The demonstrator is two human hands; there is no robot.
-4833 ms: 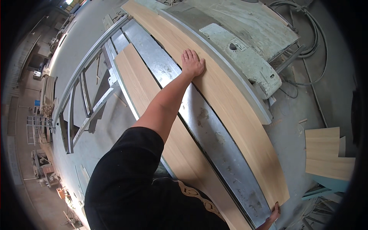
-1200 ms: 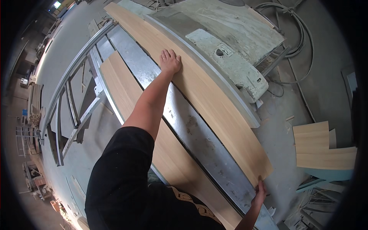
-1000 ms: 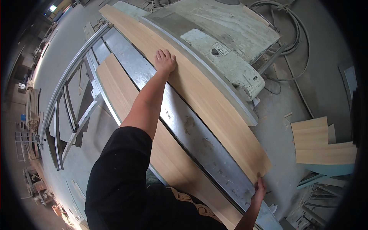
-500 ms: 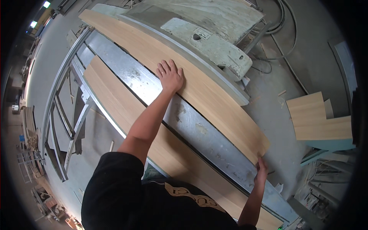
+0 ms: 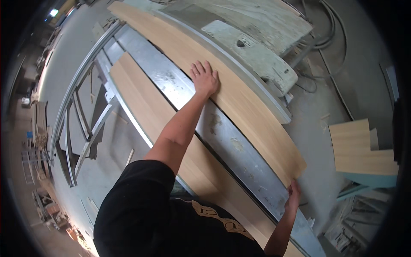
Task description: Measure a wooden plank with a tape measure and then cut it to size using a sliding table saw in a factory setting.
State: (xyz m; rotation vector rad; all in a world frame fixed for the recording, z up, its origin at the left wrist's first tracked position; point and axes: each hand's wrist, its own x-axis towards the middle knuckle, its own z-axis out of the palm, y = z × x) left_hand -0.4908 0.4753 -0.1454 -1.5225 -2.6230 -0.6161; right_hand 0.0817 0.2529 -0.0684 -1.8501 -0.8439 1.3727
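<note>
A long light wood-grain board (image 5: 252,113) lies slantwise across a grey metal machine table (image 5: 214,124), beside a long metal rail (image 5: 280,110). My left hand (image 5: 205,80) rests flat on the board's near edge, around the middle of its length, fingers spread. At the board's right end, my right hand (image 5: 293,198) grips the corner; its thumb and fingertips are partly hidden. A second wood-grain board (image 5: 141,85) lies nearer to me, parallel to the first, and passes below my left forearm.
Beyond the rail stands a worn, pale-green machine body (image 5: 252,51) with a dark knob. An open metal frame (image 5: 81,120) juts out at left. Cut panels (image 5: 355,147) lean at right, near cables (image 5: 336,90) on the floor. Stacked timber (image 5: 40,124) lies far left.
My view has shifted, so the scene sits farther right in the picture. The far board appears to have slid slightly toward the far left along the rail, both hands staying on it.
</note>
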